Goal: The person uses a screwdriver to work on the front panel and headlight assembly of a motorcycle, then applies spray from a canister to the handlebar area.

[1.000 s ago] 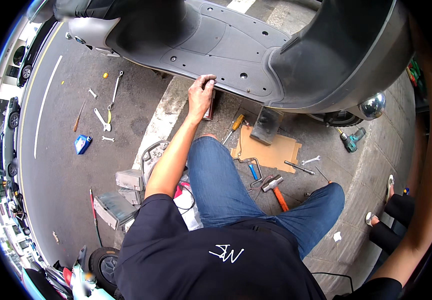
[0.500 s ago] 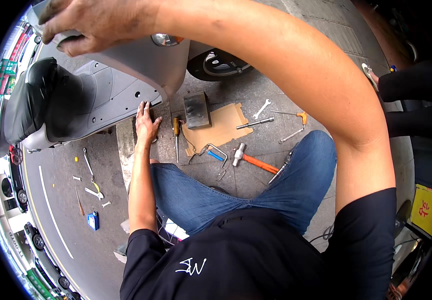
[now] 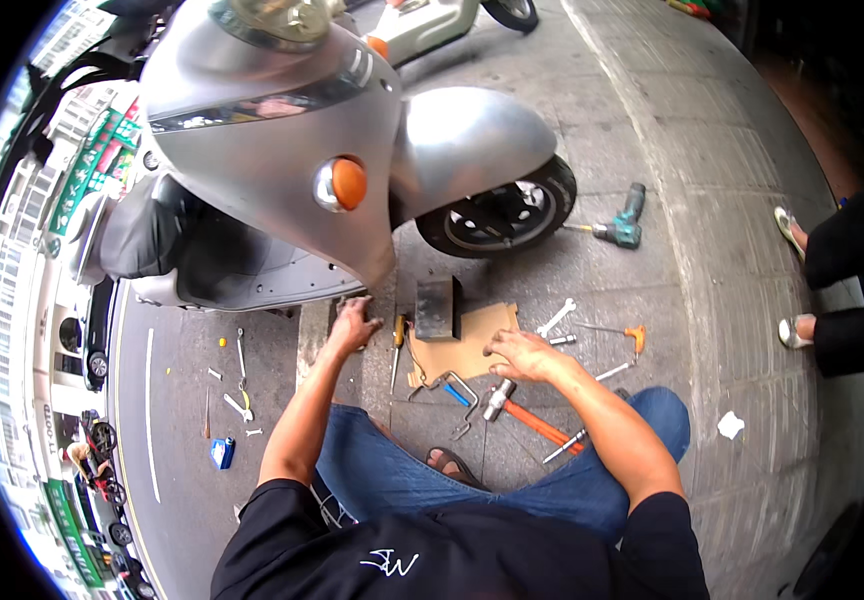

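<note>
A silver-grey scooter [image 3: 262,130] stands ahead of me. My left hand [image 3: 355,325] is at the lower front edge of its footboard, fingers spread and holding nothing that I can see. My right hand [image 3: 520,355] hovers above the right part of a cardboard sheet [image 3: 482,335], fingers apart and slightly bent, partly covering a metal socket bar [image 3: 563,340]. Whether it touches the bar I cannot tell. A dark rectangular block [image 3: 437,309] rests on the cardboard between my hands. Near my left hand lies a screwdriver with a yellow handle [image 3: 399,332]; a hammer [image 3: 532,418] lies below my right hand.
An open-end wrench [image 3: 556,318] and an orange-handled tool [image 3: 635,340] lie to the right. A teal cordless drill [image 3: 624,225] sits beyond the front wheel [image 3: 497,215]. Several tools and a blue bottle [image 3: 222,453] are on the road at left. A person's legs [image 3: 842,285] stand at far right.
My right hand has come down from the scooter's upper part to above the cardboard. My left hand stays by the footboard edge. The view has shifted, showing more of the scooter's front.
</note>
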`<action>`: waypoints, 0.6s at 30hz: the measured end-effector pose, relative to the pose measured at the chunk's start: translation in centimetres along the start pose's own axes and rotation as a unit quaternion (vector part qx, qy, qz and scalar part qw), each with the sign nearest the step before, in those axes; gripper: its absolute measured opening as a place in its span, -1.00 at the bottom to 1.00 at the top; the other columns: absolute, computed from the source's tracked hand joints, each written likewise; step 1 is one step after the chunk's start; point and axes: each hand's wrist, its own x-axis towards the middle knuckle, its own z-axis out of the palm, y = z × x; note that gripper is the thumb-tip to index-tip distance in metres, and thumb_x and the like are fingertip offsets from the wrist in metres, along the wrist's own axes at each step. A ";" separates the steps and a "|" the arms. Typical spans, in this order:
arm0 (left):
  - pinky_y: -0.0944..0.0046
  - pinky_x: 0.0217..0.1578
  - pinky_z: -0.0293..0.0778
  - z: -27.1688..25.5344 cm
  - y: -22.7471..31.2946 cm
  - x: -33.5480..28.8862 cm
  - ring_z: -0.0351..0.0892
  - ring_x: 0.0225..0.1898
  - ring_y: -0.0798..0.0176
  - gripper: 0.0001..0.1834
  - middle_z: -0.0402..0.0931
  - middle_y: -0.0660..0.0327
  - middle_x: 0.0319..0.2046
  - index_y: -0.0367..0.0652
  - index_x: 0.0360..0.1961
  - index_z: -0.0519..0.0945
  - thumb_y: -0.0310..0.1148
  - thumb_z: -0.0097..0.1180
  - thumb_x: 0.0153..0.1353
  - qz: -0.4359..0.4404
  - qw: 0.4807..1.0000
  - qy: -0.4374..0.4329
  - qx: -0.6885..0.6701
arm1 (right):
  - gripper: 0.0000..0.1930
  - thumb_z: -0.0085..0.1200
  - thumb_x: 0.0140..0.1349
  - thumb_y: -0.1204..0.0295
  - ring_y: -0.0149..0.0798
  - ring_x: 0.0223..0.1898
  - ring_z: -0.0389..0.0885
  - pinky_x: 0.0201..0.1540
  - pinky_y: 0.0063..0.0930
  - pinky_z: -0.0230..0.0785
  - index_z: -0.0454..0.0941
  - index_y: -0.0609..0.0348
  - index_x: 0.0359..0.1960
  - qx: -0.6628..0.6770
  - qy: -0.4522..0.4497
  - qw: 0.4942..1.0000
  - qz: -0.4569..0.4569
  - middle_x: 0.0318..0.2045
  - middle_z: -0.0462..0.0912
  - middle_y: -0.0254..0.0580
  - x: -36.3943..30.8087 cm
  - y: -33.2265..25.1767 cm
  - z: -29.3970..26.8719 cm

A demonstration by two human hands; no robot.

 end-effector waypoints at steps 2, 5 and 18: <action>0.15 0.14 0.30 -0.4 7.7 -1.7 0.40 0.15 0.01 -0.40 0.44 -0.08 0.07 -0.20 0.14 0.41 -0.08 0.16 0.16 0.040 0.987 -0.062 -0.146 | -0.56 0.10 0.15 0.13 0.01 0.12 0.40 0.14 -0.14 0.29 0.46 0.01 0.04 0.048 0.047 0.996 0.066 0.03 0.45 -0.04 -0.5 0.3 -2.5; 0.20 0.20 0.18 2.3 14.0 -5.4 0.32 0.20 0.11 -0.42 0.40 0.00 0.12 -0.23 0.16 0.38 0.01 -0.06 0.32 0.080 0.951 -0.111 -0.276 | -0.60 0.11 0.14 0.20 0.03 0.04 0.44 0.06 -0.14 0.34 0.48 0.07 -0.01 0.016 0.205 0.969 0.134 -0.03 0.48 -0.02 0.4 -0.5 -2.7; 0.09 0.02 0.39 -45.0 27.4 -21.5 0.51 0.02 -0.04 -0.51 0.53 -0.07 -0.08 -0.27 0.05 0.49 -0.13 0.10 0.20 0.176 0.773 0.562 0.237 | -0.74 0.02 0.17 0.21 0.00 -0.16 0.56 -0.08 -0.15 0.40 0.57 0.07 -0.21 -0.006 0.139 0.989 0.051 -0.24 0.61 -0.08 3.9 -5.3 -6.1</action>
